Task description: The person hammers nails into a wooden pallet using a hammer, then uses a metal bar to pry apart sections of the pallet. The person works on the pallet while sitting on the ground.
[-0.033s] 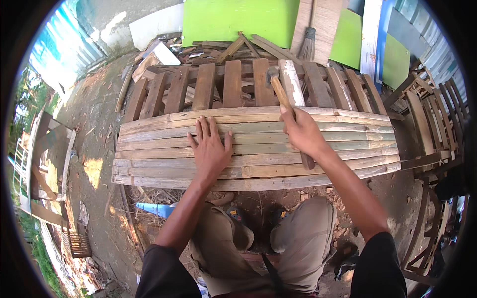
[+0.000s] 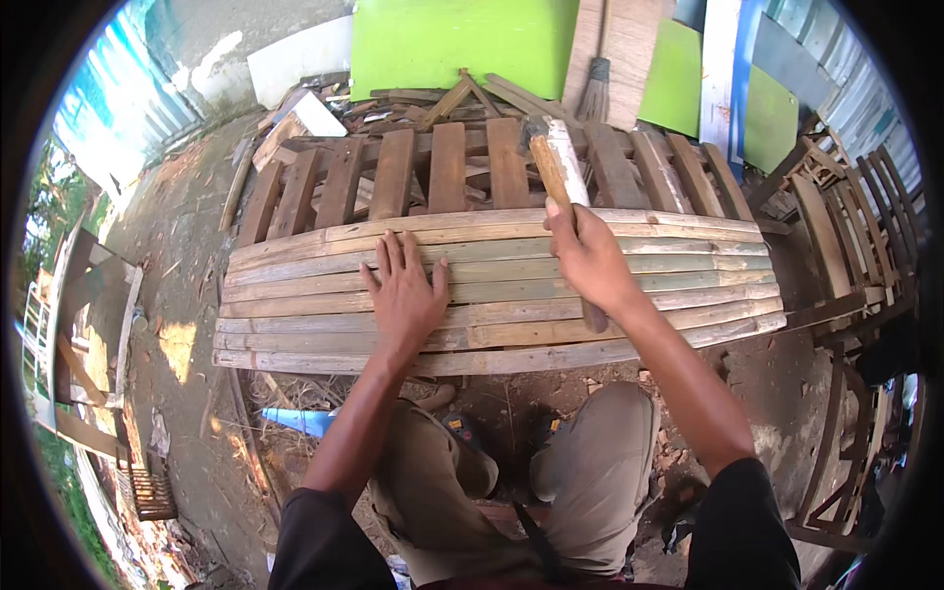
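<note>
My left hand (image 2: 406, 300) lies flat with fingers spread on a panel of long bamboo slats (image 2: 295, 285), left of its middle. In my right hand (image 2: 595, 261) is a hammer (image 2: 559, 175), its wooden handle wrapped by my fingers. The hammer's head is at the far end, raised in front of the wooden slats beyond the panel. The lower end of the handle shows below my fist, over the bamboo. The slats run left to right with narrow gaps, some greenish grey and others tan.
Behind the panel stands a row of brown wooden slats (image 2: 393, 175), with scrap timber beyond. A green board (image 2: 462, 44) and a broom (image 2: 595, 93) lean at the back. Wooden frames (image 2: 826, 231) stand at the right. A blue piece (image 2: 300, 421) lies on the ground near my knees.
The hammer has turned slightly in my right hand, and its head now shows less clearly. My left hand stays on the slats. The whole view has shifted a little.
</note>
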Motion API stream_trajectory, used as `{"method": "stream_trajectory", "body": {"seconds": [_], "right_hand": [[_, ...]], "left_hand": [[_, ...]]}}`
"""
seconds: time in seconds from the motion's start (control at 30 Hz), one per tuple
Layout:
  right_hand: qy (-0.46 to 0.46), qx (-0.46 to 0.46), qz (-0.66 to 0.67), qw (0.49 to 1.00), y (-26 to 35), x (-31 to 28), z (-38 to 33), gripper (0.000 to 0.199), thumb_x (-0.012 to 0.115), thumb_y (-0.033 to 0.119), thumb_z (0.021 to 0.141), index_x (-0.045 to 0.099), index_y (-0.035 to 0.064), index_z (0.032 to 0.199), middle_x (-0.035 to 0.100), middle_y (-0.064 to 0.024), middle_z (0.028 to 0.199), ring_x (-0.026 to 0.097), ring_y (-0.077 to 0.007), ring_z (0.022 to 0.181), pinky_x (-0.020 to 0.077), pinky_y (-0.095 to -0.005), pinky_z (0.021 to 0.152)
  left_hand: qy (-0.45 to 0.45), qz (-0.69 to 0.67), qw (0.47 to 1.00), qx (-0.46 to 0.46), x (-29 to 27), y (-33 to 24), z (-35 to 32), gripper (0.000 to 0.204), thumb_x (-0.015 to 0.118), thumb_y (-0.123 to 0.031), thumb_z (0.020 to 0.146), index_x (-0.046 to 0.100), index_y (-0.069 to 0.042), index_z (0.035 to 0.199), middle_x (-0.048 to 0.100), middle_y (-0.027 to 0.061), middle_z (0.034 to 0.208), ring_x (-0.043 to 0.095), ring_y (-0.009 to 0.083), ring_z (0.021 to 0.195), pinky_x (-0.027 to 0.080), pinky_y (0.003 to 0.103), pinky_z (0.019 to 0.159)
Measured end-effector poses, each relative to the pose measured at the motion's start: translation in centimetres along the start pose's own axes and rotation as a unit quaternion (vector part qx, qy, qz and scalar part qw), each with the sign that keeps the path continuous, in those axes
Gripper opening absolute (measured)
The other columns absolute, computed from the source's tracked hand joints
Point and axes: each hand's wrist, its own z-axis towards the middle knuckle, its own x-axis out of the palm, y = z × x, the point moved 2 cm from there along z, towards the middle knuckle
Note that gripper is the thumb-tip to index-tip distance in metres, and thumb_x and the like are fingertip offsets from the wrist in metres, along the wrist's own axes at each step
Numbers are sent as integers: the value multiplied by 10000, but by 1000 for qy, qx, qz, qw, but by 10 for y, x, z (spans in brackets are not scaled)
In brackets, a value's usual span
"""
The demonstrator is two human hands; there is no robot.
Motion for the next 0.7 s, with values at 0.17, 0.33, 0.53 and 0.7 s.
{"method": "stream_trajectory", "body": {"seconds": [0.17, 0.33, 0.53, 0.7], "right_hand": [[-9, 91, 74, 993, -30, 13, -14, 434, 450, 363, 1087, 546, -38, 952, 578, -198, 676, 606, -332, 615, 494, -463, 634], [-156, -57, -4, 986, -9, -3, -31, 389, 487, 330, 1060, 559, -47, 1002, 635, -269, 730, 659, -455, 698, 501, -530, 641], [-97, 147, -63, 982, -80, -55, -26, 487, 417, 330, 1067, 577, -79, 857, 623, -180, 606, 645, -301, 484, 526, -445, 489], [-78, 177, -87, 977, -53, -77, -53, 523, 464, 344, 1041, 633, -144, 954, 694, -253, 737, 712, -361, 611, 578, -459, 595]], "left_hand": [[-6, -30, 999, 19, 6, -6, 7, 724, 455, -495, 1009, 377, -4, 1536, 312, 258, 1612, 264, 402, 1513, 155, 623, 1210], [22, -56, 997, 41, 5, 4, -22, 700, 446, -484, 1017, 361, -48, 1557, 267, 236, 1639, 219, 398, 1531, 132, 621, 1218], [124, -70, 989, 34, -3, -32, -61, 734, 481, -497, 999, 327, -70, 1576, 201, 213, 1667, 164, 394, 1548, 112, 618, 1227], [151, -106, 981, 64, -28, -64, -83, 729, 561, -490, 973, 394, -51, 1531, 270, 228, 1633, 222, 392, 1527, 176, 610, 1213]]}}
